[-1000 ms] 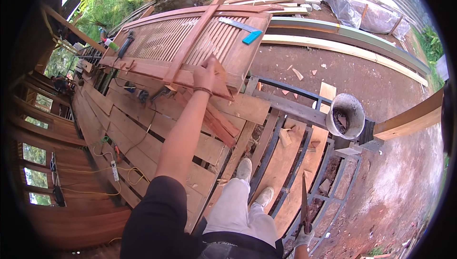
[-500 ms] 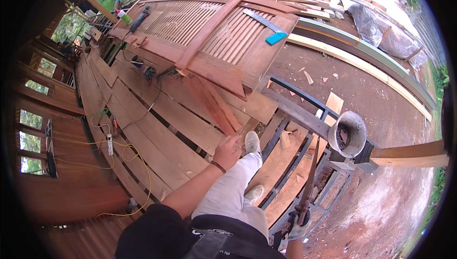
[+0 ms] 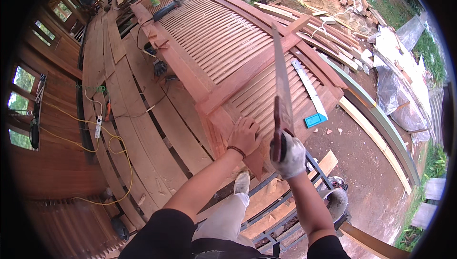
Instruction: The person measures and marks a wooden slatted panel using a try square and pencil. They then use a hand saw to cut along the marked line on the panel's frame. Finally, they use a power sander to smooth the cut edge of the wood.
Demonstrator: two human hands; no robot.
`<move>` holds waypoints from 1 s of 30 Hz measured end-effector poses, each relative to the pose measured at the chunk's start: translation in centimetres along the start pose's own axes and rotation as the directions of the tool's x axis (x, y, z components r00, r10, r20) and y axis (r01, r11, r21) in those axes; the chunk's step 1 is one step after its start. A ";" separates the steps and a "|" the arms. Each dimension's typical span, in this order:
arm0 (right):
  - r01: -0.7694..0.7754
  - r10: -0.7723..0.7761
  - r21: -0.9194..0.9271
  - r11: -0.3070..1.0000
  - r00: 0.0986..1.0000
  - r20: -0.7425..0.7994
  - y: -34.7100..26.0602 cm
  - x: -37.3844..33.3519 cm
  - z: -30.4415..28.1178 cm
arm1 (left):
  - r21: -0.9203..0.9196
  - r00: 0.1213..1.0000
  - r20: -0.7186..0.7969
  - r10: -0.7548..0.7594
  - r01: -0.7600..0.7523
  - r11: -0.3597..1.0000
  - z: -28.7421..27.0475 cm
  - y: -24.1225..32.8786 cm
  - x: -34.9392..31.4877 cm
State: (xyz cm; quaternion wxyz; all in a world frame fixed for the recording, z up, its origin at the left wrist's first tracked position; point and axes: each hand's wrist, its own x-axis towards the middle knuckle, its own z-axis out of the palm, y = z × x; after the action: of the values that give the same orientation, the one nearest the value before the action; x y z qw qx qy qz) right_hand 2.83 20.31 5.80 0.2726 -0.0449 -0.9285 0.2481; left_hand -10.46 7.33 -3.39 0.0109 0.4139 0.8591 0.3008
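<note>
Hands meet at the near corner of our louvred door (image 3: 238,59): left hand (image 3: 244,135) flat and open on its frame, gloved right hand (image 3: 287,155) gripping a handsaw (image 3: 282,83), blade upright over the slats. Square (image 3: 309,92) lies just beside.

Bare forearms, short black sleeves, one gloved hand.

Left hand (image 3: 244,135) bare, with a thin dark band around the wrist (image 3: 235,150). Right hand (image 3: 289,154) covered by a worn whitish knit work glove with a dark patch on the side toward the thumb. Short black sleeves (image 3: 164,230) ending above both elbows. Light grey trousers (image 3: 223,221) and a pale, scuffed shoe (image 3: 242,183) below.
</note>
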 end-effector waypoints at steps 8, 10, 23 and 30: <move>-0.049 0.123 -0.250 0.967 0.949 0.290 4.2 21.8 14.0 | 0.182 0.983 0.180 -0.035 0.001 0.983 0.8 2.0 2.0; -0.023 0.130 -0.293 0.956 0.927 0.352 2.6 24.3 17.3 | 0.274 0.969 0.240 -0.055 -0.014 0.962 2.1 0.3 1.2; -0.319 0.315 -0.058 0.946 0.947 -0.067 7.8 12.9 8.6 | 0.044 0.993 0.117 -0.034 0.029 0.999 -0.3 1.8 2.4; -0.987 0.966 0.023 0.159 0.151 -0.209 19.3 -0.2 -0.1 | 0.045 0.990 0.129 -0.052 0.047 0.998 -0.2 2.1 2.7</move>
State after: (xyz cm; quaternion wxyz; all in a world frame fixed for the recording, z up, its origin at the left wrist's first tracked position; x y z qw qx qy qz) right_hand 2.03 37.11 -3.57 0.1246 -0.6715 -0.6640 0.3045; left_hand -10.83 10.11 -1.49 0.0657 0.4113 0.8727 0.2547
